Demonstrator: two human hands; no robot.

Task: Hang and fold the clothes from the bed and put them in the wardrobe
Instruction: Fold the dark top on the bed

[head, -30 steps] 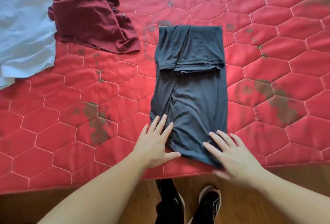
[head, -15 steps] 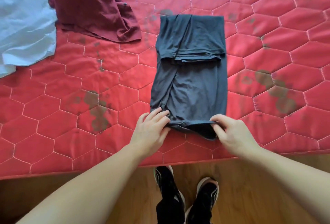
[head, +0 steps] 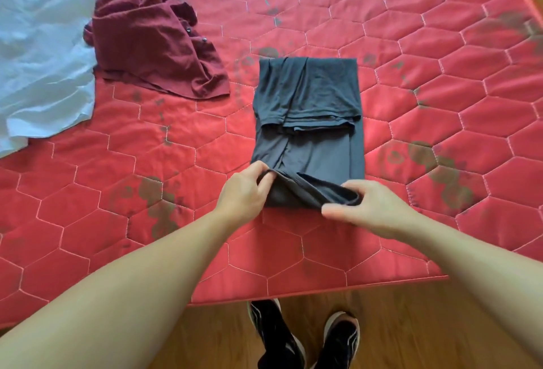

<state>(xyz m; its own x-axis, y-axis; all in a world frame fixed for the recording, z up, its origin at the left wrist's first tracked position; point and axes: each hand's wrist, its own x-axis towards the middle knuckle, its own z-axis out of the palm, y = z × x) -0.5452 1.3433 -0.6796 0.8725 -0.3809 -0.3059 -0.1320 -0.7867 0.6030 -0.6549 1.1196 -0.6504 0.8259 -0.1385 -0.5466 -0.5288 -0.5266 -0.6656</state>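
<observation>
Both hands, left hand [head: 245, 190] and right hand [head: 371, 208], pinch dark shirt [head: 308, 121] near hem, mid-fold; next: carry hem up evenly.

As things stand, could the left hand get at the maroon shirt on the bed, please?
Probably not yet: the left hand grips the dark grey garment. The maroon shirt lies uncovered, farther up the bed.

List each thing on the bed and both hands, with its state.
dark grey garment: partly folded, near edge lifted
maroon shirt: crumpled, unfolded
light blue garment: spread out, rumpled
left hand: grip on garment's near-left corner
right hand: grip on garment's near-right corner
</observation>
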